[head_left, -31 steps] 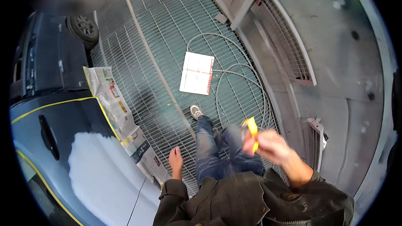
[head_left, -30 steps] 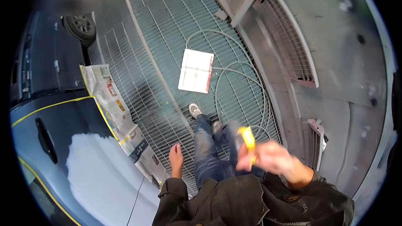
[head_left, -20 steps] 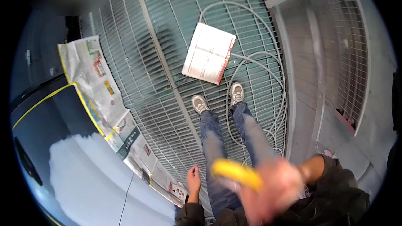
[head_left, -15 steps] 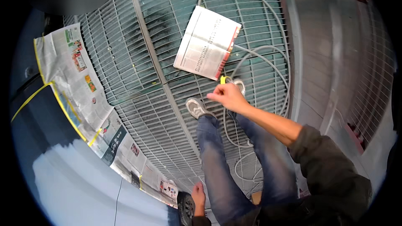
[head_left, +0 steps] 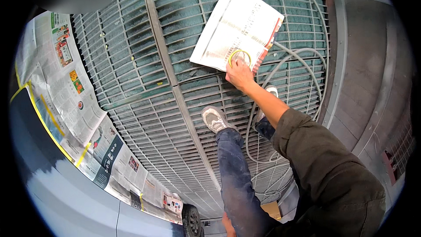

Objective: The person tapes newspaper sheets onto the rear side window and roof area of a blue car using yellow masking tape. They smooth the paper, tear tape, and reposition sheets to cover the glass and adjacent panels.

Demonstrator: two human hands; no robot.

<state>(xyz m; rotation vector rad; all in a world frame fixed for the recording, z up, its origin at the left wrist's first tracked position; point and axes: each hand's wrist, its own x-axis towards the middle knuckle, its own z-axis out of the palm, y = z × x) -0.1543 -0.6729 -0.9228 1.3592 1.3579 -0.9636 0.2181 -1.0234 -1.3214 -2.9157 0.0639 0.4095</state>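
In my right hand (head_left: 239,75) is a roll of yellow masking tape (head_left: 250,55), its near rim pinched by the fingers. Hand and roll overlap the lower edge of a folded newspaper (head_left: 223,28) on the grated floor. Whether the roll touches the paper I cannot tell. Low in the view, only part of my left hand (head_left: 228,226) shows beside my leg; its fingers are hidden.
To the left, newspaper sheets (head_left: 87,123) are fixed with yellow tape along a car body (head_left: 74,193) with a pale grey patch. A grey hose (head_left: 322,87) loops over the floor grate (head_left: 144,79). A wheel (head_left: 191,220) stands at the bottom.
My right hand has moved forward with the tape roll, from near my shoes to the folded newspaper. My left hand has slipped lower, mostly behind my leg. The whole view has shifted.
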